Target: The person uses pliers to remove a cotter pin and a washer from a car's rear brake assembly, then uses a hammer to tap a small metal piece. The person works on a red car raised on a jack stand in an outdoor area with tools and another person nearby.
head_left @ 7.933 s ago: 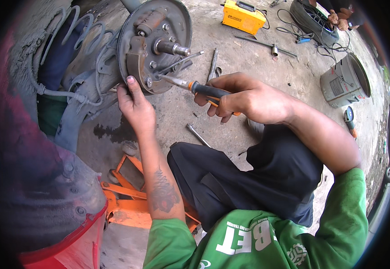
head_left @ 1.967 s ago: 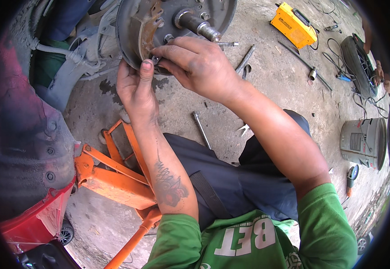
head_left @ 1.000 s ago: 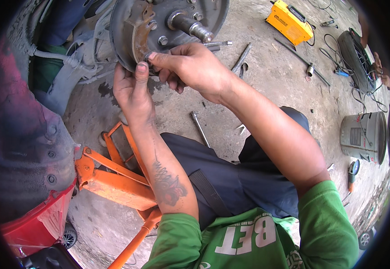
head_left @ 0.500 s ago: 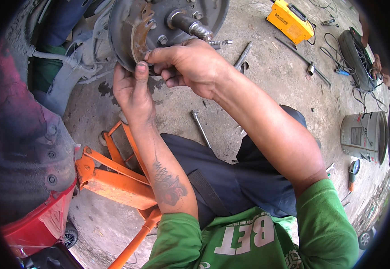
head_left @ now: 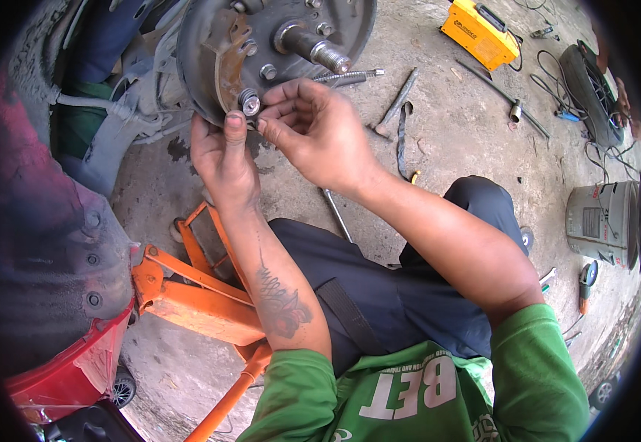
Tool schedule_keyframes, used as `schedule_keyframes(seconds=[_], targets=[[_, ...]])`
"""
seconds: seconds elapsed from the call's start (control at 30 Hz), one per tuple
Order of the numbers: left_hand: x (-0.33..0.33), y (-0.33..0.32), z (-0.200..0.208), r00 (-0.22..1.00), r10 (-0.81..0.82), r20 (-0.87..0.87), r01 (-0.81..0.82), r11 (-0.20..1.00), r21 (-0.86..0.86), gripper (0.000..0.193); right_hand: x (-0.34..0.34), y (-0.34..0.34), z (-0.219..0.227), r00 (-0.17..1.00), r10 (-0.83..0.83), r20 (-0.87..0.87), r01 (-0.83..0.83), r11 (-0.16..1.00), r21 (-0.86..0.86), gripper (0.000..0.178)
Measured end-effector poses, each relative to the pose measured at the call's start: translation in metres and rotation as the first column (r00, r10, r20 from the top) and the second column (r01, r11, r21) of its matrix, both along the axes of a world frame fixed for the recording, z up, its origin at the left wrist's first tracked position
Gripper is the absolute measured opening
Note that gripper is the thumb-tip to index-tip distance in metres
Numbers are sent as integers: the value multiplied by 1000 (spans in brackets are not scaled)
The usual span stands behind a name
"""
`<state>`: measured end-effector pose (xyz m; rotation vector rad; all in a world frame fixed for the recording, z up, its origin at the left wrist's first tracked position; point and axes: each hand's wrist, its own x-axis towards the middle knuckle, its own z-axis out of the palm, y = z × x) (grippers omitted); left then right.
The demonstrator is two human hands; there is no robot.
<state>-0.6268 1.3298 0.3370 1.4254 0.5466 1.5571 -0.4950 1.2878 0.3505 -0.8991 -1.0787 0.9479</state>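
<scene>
Brake backing plate (head_left: 263,35), grey, upper left of centre, top cut off by the frame edge; brake shoe (head_left: 227,74), rust-brown, on its face, lower end partly hidden; small coiled piece with round cap (head_left: 249,102), at the shoe's lower end; left hand (head_left: 223,158), thumb before the plate's lower rim, fingers largely hidden behind, grip cannot be told; right hand (head_left: 320,134), fingers curled, tips just beside the coiled piece, whether pinching anything cannot be told; metal rod (head_left: 337,215), centre, upper end hidden behind the right forearm; yellow machine (head_left: 480,35), upper right, cropped above; co-worker's hand (head_left: 621,99), right edge, dim.
</scene>
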Motion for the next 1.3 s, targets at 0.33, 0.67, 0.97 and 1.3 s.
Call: schedule_keyframes(seconds=[0.33, 0.67, 0.97, 1.3], targets=[[3, -4, 6, 999, -12, 51, 15, 998, -58, 51, 7, 3, 0, 980, -24, 199, -1, 992, 123, 31], [-3, 0, 5, 996, 6, -84, -5, 1000, 14, 55, 14, 18, -4, 879, -291, 378, 72, 864, 498, 22], [-8, 6, -3, 998, -45, -51, 47, 998, 39, 51, 16, 14, -1, 959, -14, 284, -25, 991, 134, 13], [-6, 12, -8, 999, -36, -10, 35, 999, -36, 56, 5, 5, 5, 986, 140, 87, -125, 979, -158, 18]])
